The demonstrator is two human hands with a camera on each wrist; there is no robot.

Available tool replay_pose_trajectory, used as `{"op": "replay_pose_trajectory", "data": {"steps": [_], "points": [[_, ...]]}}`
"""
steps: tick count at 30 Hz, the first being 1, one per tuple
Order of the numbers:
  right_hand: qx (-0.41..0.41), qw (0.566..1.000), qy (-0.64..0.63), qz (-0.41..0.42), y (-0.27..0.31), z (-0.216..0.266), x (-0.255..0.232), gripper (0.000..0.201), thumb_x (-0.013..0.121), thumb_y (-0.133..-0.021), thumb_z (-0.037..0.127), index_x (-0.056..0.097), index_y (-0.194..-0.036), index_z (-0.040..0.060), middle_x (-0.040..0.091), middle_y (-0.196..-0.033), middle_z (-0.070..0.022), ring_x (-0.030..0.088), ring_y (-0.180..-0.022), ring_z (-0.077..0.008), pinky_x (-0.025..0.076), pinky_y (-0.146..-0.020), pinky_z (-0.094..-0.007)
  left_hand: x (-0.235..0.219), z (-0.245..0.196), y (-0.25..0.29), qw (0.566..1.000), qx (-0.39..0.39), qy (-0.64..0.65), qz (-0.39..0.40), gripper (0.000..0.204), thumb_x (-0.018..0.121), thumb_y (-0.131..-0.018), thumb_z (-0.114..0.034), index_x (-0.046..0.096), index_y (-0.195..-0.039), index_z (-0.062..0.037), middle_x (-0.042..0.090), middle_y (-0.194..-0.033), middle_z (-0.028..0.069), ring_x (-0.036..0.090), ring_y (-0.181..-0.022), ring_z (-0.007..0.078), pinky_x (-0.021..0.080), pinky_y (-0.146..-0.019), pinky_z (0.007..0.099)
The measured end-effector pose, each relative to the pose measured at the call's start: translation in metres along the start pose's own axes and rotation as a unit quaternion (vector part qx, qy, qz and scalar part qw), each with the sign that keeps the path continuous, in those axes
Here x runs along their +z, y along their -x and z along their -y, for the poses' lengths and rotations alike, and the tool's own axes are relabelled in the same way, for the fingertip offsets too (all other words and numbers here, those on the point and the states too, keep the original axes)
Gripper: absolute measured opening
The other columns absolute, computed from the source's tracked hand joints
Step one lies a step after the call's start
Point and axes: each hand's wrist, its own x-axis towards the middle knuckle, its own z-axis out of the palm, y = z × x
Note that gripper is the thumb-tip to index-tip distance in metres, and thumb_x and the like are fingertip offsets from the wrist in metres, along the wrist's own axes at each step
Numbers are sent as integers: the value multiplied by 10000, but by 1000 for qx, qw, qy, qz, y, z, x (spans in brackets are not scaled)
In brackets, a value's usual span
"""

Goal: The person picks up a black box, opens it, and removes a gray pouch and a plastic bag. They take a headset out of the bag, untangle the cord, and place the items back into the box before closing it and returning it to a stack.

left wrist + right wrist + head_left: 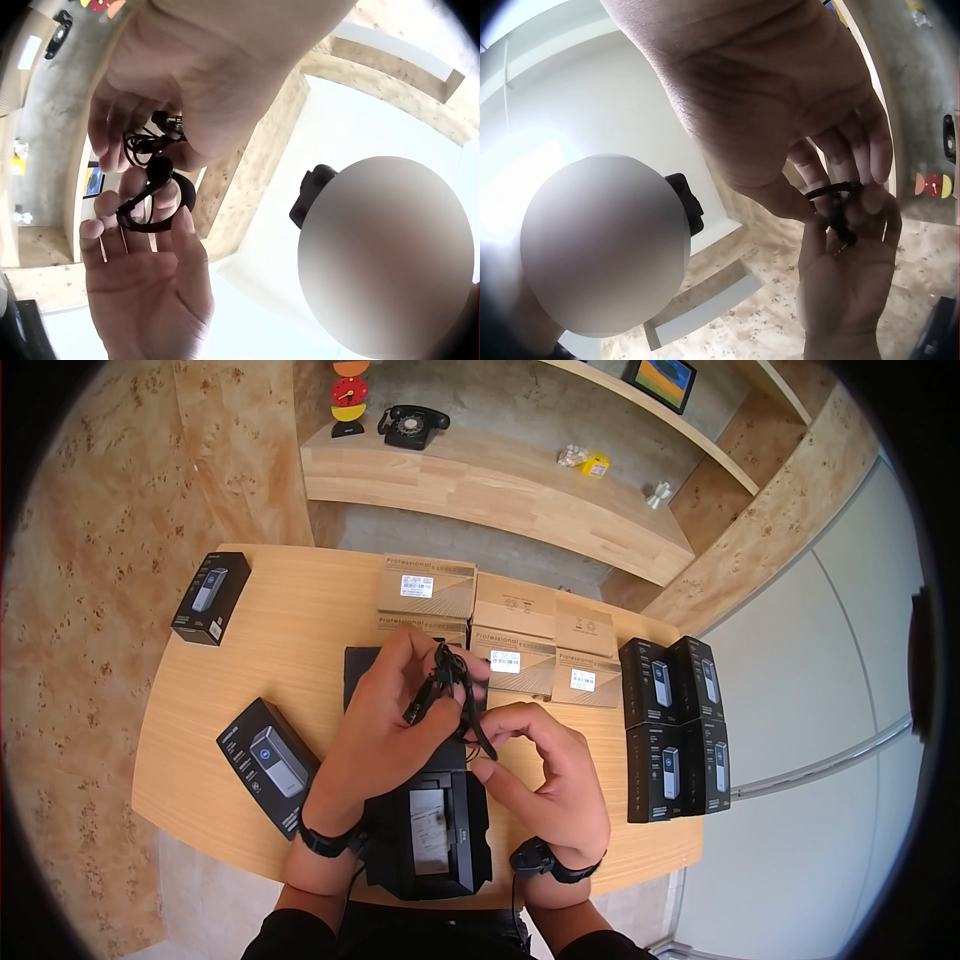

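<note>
A bundled black cable (450,672) is held up above the desk. My left hand (385,735) grips its bunched part between thumb and fingers, as the left wrist view also shows. My right hand (550,780) pinches a curved black loop (187,196) of the same bundle between thumb and fingers. Below the hands lies an open black box (465,830) with a whitish printed piece (430,832) inside. Part of the cable is hidden behind the left fingers.
Brown cartons (513,650) stand stacked at the desk's back. Several black product boxes (655,770) stand at the right. One black box (268,765) lies left of the hands, another (210,598) stands at the back left. A shelf behind holds a black telephone (412,427).
</note>
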Motion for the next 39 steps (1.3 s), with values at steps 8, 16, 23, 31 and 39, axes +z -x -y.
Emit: {"op": "replay_pose_trajectory", "data": {"steps": [8, 16, 23, 31, 39], "points": [[-19, 1000, -11, 6, 0, 1, -2, 260, 781, -886, 2, 656, -1115, 2, 722, -1018, -118, 695, -889, -234, 543, -831, -314, -2, -14, 7, 995, -41, 85, 23, 268, 620, -948, -20, 467, -1160, -75, 484, -1074, 29, 457, -916, 111, 403, -921, 269], [28, 999, -5, -16, 1, 4, 1, 253, 767, -907, 6, 660, -1136, -1, 755, -999, -102, 737, -927, -204, 563, -862, -305, 2, -4, 2, 999, 31, -13, -10, 315, 639, -980, 28, 518, -1267, -20, 576, -1045, 47, 601, -993, 125, 506, -886, 296], [34, 997, -41, -63, 1, -5, 3, 267, 751, -910, -13, 668, -1164, -3, 766, -994, -97, 747, -938, -193, 571, -881, -310, 3, 2, -2, 982, 151, -90, -74, 369, 763, -889, 47, 615, -1221, -20, 641, -1085, 74, 638, -976, 146, 517, -847, 284], [-14, 997, 31, -63, 0, 0, -7, 205, 764, -892, -17, 734, -1094, -5, 721, -921, -72, 633, -796, -158, 511, -763, -278, 0, -21, 3, 970, 105, -221, 10, 266, 739, -913, -16, 754, -1178, -32, 670, -1047, 87, 626, -915, 188, 497, -809, 293], [6, 992, -78, -100, 2, -3, -5, 182, 759, -929, 13, 701, -1101, -5, 674, -888, -24, 597, -814, -96, 482, -754, -249, -7, -18, 6, 988, 21, -79, 133, 272, 670, -991, -28, 690, -1259, 15, 690, -1063, 88, 648, -973, 174, 500, -867, 287]]}}
